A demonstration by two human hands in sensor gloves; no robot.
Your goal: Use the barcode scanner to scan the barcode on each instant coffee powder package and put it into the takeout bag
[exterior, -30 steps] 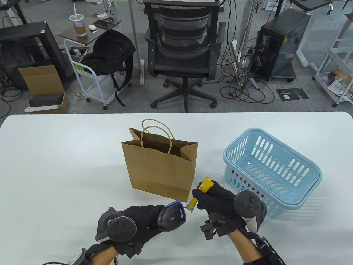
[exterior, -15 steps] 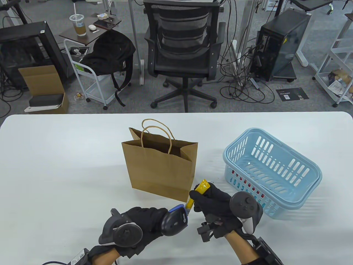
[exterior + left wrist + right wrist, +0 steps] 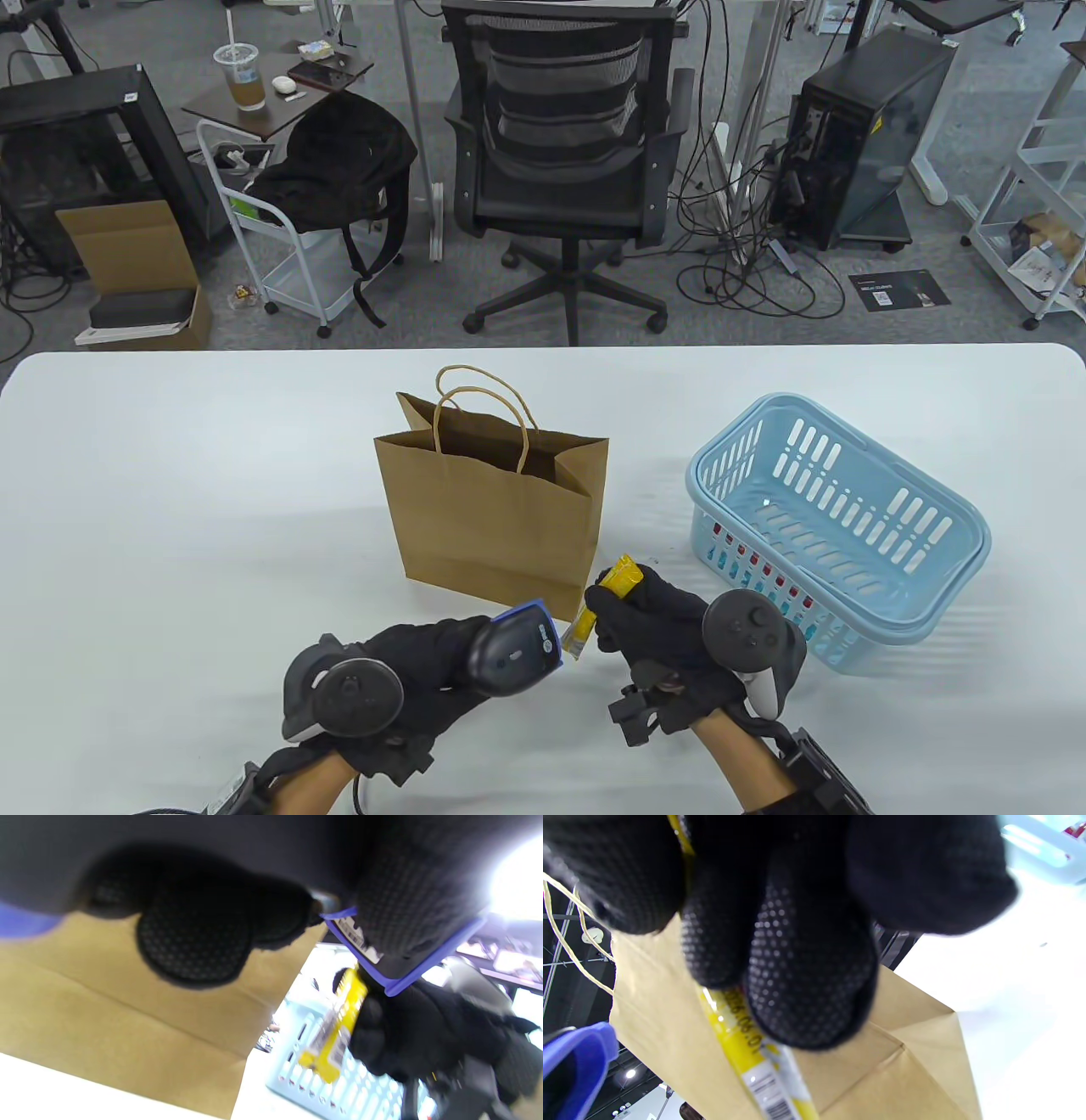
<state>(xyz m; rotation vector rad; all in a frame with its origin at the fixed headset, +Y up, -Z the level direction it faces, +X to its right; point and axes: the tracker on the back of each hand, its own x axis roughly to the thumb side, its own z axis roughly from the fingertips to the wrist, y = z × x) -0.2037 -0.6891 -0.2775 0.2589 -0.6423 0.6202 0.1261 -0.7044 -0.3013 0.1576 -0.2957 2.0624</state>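
My right hand (image 3: 645, 615) grips a yellow stick-shaped coffee package (image 3: 604, 598) just in front of the brown paper takeout bag (image 3: 492, 518). The package's lower end with a printed barcode (image 3: 780, 1109) points down-left toward the scanner. My left hand (image 3: 424, 671) holds the dark barcode scanner (image 3: 513, 649) with its blue-rimmed head (image 3: 398, 984) close to that lower end. In the left wrist view the yellow package (image 3: 335, 1027) hangs in front of the scanner window. The bag stands upright and open.
A light blue plastic basket (image 3: 840, 526) sits to the right of the bag on the white table (image 3: 170, 509); red and blue packets show through its lower slots. An office chair (image 3: 564, 170) stands beyond the table's far edge.
My left hand drew the scanner slightly left and back from the package. My right hand shifted a little left with the yellow package, now holding nearly still.
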